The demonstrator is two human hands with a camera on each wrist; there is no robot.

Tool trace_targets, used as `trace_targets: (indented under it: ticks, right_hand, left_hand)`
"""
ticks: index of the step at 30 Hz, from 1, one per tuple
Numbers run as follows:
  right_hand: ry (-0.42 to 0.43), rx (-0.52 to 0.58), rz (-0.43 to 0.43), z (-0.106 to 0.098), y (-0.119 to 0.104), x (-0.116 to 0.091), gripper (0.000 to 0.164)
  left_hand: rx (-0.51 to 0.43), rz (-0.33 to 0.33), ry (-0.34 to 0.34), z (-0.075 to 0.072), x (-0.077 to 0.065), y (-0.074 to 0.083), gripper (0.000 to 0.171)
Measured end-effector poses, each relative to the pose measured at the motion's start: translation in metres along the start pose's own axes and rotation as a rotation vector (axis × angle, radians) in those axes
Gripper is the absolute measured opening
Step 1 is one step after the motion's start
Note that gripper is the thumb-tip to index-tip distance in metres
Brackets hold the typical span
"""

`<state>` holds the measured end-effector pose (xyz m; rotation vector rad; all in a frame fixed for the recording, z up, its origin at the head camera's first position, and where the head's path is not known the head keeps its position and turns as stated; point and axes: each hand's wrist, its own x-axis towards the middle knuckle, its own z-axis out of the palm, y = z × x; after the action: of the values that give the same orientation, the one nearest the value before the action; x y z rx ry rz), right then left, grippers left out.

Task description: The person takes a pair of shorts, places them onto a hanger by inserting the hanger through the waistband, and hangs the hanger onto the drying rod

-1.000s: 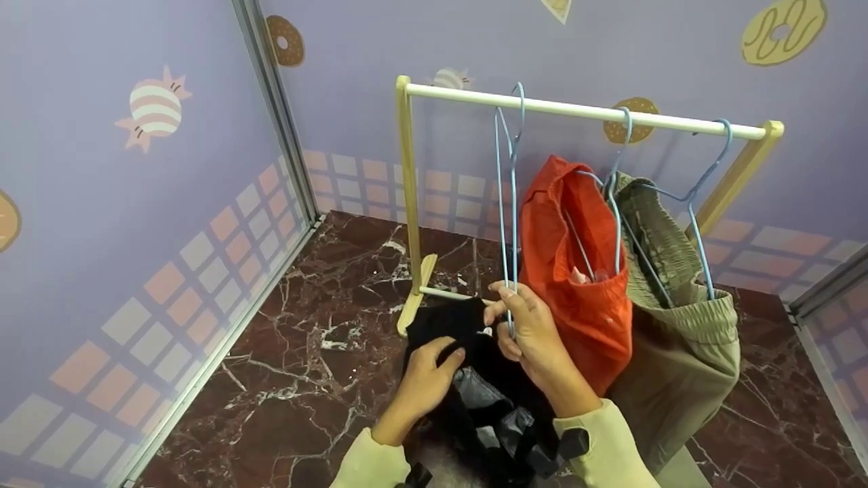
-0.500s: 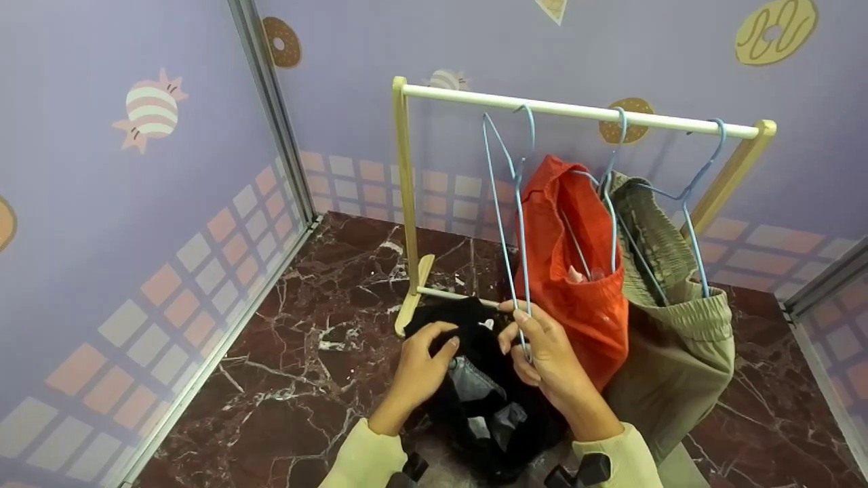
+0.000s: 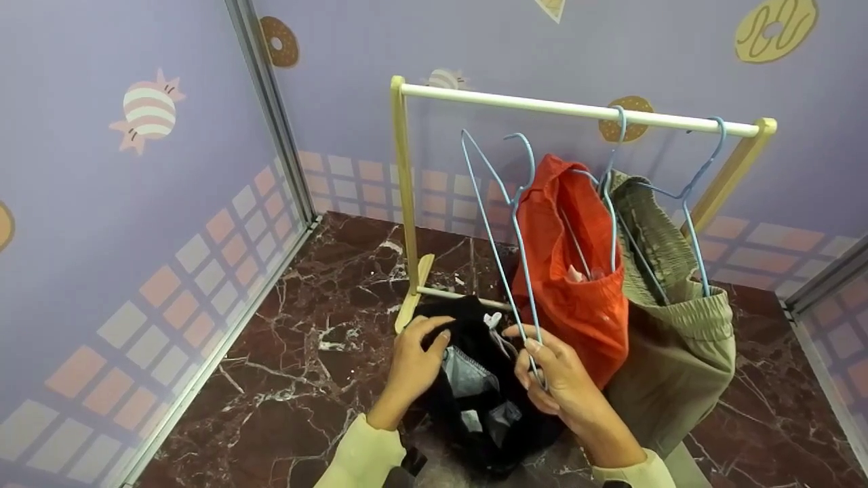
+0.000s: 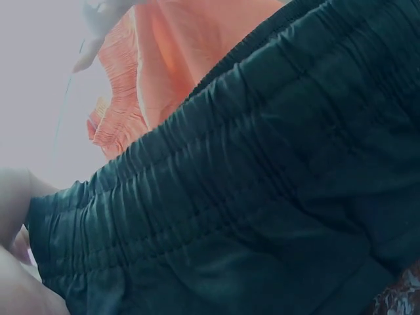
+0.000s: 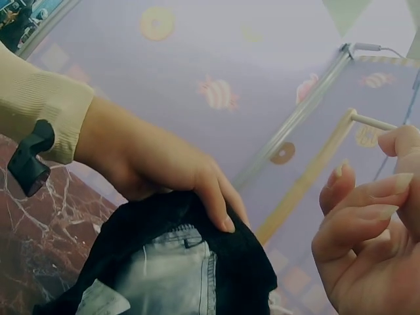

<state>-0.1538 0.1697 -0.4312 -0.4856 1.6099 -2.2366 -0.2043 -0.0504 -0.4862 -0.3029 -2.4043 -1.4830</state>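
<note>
In the head view my left hand (image 3: 413, 356) pinches the waistband of black elastic-waist pants (image 3: 464, 335), thumb and fingers on opposite sides of the edge. The waist gapes, showing a grey pocket lining and a white label inside; a pale drawstring (image 3: 494, 321) hangs at its front. My right hand (image 3: 566, 379) grips one end of a light-blue wire hanger (image 3: 516, 201), beside the waist opening. The hanger's hook is off the rail. Gathered elastic of the pants (image 4: 197, 197) fills the left wrist view, with fingers at its left edge.
A garment rack with a white rail (image 3: 502, 102) and wooden posts stands ahead. Red pants (image 3: 590, 325) and khaki pants (image 3: 685, 366) hang there on blue hangers, close to my right hand. Patterned walls enclose the dark marble floor (image 3: 305, 352).
My right hand has lifted the blue hanger off the rail and drawn it down toward me, tilting it. The left hand still holds the black pants, their waist now gaping wider.
</note>
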Motion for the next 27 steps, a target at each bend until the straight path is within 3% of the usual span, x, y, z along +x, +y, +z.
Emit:
trace_targets:
  ticks: [7,18,23,27]
  right_hand:
    - [-0.061,0.064,0.011,-0.009,0.001,-0.019,0.037]
    - [-0.210,0.114,0.038,-0.025,-0.007,-0.055,0.038]
    - [-0.247,0.121,0.049,-0.027,-0.008,-0.067,0.039]
    - [-0.295,0.196,0.021,-0.032,-0.003,-0.073,0.041]
  left_hand:
    - [-0.021,-0.015,0.016,0.000,0.001,-0.001,0.021]
    - [-0.059,-0.132,0.006,-0.005,0.006,-0.002,0.017]
    - [-0.134,-0.174,0.001,-0.005,0.009,-0.003,0.016]
    - [-0.249,-0.205,-0.021,-0.007,0.012,-0.003,0.017]
